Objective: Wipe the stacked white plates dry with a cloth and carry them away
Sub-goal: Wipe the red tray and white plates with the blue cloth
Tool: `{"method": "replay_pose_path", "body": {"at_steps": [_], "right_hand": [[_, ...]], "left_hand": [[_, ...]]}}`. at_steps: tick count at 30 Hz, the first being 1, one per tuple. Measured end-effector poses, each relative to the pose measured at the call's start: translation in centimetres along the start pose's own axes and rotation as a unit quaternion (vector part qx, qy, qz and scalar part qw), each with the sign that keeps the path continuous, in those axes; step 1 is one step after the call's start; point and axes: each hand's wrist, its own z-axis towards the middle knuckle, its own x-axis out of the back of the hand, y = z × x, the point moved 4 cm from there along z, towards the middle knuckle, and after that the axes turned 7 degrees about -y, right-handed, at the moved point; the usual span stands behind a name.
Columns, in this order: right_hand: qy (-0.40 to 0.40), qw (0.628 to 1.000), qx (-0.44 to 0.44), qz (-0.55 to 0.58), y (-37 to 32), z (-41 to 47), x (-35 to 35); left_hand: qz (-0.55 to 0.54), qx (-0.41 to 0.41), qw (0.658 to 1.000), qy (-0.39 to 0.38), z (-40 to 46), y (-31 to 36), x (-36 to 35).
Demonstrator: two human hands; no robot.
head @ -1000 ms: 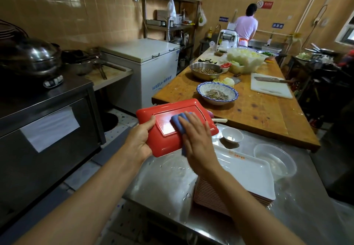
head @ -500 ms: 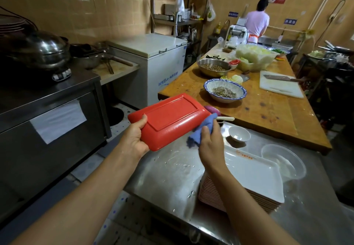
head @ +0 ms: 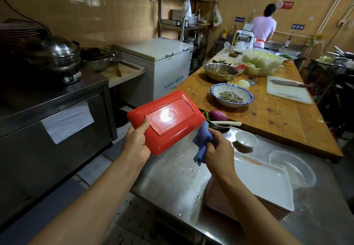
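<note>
Two hands work above the wet steel tabletop — the left hand grips a red plate underside-up. Right hand fingers pinch a blue cloth just beside its edge — the stacked white plates sit below.

Dim, warm light; glare on red plate.

The right forearm hides the near left part of the stacked plates. The red plate shows only its underside (stamp too glared to read) and covers the left hand's fingers.
</note>
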Motion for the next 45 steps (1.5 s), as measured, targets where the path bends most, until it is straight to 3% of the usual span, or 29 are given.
{"method": "replay_pose_path", "body": {"at_steps": [7, 14, 19, 22, 24, 26, 28, 32, 34, 38, 42, 45], "right_hand": [[-0.031, 0.989, 0.108, -0.093, -4.0, 2.1, -3.6], [-0.141, 0.934, 0.264, -0.196, -5.2, -0.8, -7.2], [-0.16, 0.935, 0.167, -0.271, -1.4, -0.1, -4.9], [-0.104, 0.965, 0.11, -0.215, -0.4, 0.8, -3.2], [-0.09, 0.983, 0.069, -0.142, -0.1, 1.2, -2.3], [-0.077, 0.993, 0.036, -0.085, 0.5, 1.6, -1.5], [-0.05, 0.996, 0.0, -0.067, 1.5, 1.7, -0.8], [-0.046, 0.996, -0.063, -0.038, 4.0, 1.7, 0.0], [-0.036, 0.996, -0.075, -0.035, 4.7, 1.8, 0.3], [-0.025, 0.997, -0.073, -0.017, 5.5, 1.6, 0.8], [-0.006, 0.997, -0.071, -0.022, 6.3, 1.1, 1.7], [0.013, 0.997, -0.074, -0.021, 6.7, 0.5, 2.5]], "left_hand": [[0.066, -0.052, 0.996, -0.012, 0.4, -0.5, 0.2], [0.081, -0.028, 0.996, -0.005, 1.3, -0.8, 1.4], [0.077, -0.008, 0.997, 0.018, 2.1, -0.7, 3.1], [0.077, -0.026, 0.997, -0.001, 2.6, -0.1, 3.3], [0.166, -0.07, 0.984, -0.01, 3.1, 0.3, 3.4], [0.355, -0.145, 0.924, -0.012, 3.6, 0.3, 3.3], [0.525, -0.211, 0.824, -0.036, 4.0, -0.7, 3.3], [0.718, -0.261, 0.634, -0.118, 4.5, -5.1, 4.5], [0.765, -0.258, 0.569, -0.159, 4.6, -7.4, 5.4], [0.8, -0.217, 0.507, -0.237, 4.7, -11.1, 7.4], [0.812, -0.258, 0.444, -0.276, 4.3, -13.1, 8.7], [0.827, -0.236, 0.429, -0.277, 4.2, -14.5, 9.8]]}}
